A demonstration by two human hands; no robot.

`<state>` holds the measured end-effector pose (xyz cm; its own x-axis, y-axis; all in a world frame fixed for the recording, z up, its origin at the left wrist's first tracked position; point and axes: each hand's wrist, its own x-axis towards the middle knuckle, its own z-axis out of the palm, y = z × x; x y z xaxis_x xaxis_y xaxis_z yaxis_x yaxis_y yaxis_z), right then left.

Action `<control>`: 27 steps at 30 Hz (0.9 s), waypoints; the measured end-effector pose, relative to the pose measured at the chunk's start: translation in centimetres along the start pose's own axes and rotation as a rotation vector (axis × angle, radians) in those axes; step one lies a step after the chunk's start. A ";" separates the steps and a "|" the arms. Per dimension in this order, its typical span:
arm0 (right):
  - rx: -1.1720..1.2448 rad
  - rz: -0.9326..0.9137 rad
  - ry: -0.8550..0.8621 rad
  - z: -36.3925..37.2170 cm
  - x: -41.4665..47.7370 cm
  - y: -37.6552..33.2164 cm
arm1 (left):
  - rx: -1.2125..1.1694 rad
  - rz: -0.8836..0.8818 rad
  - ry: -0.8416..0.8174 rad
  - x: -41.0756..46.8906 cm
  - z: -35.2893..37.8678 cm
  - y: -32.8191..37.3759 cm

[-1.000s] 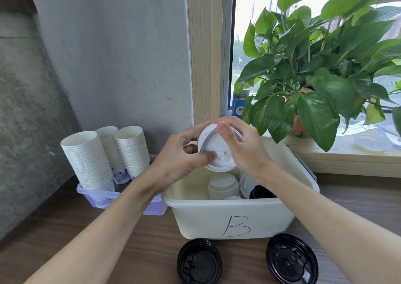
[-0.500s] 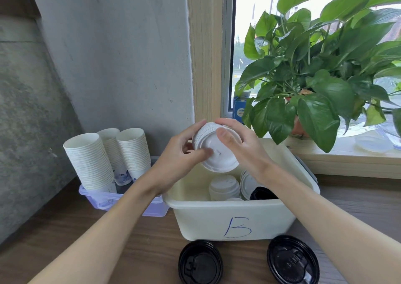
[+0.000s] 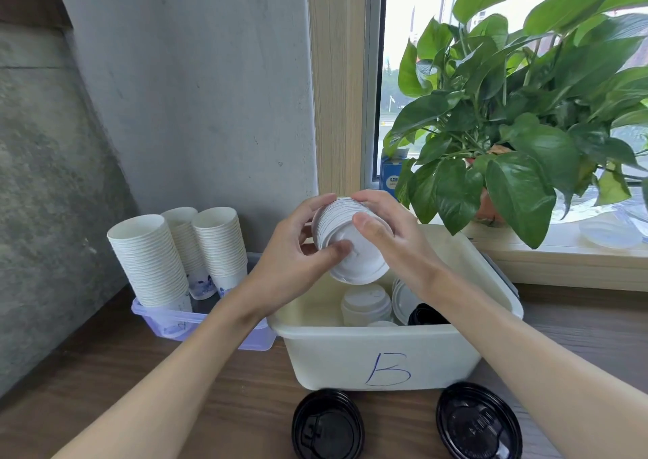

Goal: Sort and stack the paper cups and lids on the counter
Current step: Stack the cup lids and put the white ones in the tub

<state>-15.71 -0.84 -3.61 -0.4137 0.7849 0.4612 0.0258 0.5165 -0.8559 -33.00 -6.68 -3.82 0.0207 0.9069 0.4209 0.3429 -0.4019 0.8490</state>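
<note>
Both hands hold a stack of white lids (image 3: 350, 244) above the cream tub marked "B" (image 3: 385, 357). My left hand (image 3: 298, 258) grips its left side with the thumb on the front lid. My right hand (image 3: 392, 234) curls over the top and right side. The stack is tilted, its top face toward me. Inside the tub lie more white lids (image 3: 366, 304) and a black lid (image 3: 426, 314). Two black lids (image 3: 328, 423) (image 3: 478, 423) lie flat on the counter in front of the tub. Three stacks of white paper cups (image 3: 150, 258) stand in a clear purple tray (image 3: 175, 321).
A concrete wall closes the left and back. A leafy potted plant (image 3: 519, 135) sits on the windowsill at the right, its leaves hanging over the tub's far corner. A clear plastic lid (image 3: 608, 234) lies on the sill. Wooden counter (image 3: 105, 371) shows at the front left.
The lid stack has tilted further in my hands, so its ribbed side now shows as well as the front face. Both hands stayed above the tub.
</note>
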 end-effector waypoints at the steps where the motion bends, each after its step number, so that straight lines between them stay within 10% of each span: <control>1: -0.009 0.000 -0.005 0.0 -0.1 -0.1 | 0.009 0.009 -0.003 0.0 0.0 0.0; 27: -0.192 -0.111 0.077 0.4 -0.1 -0.7 | -0.018 0.071 -0.049 -0.1 0.3 0.4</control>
<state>-16.07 -1.40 -3.12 -0.3532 0.7399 0.5726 0.1595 0.6507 -0.7424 -32.63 -6.84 -3.60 0.0902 0.8811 0.4642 0.3219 -0.4669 0.8236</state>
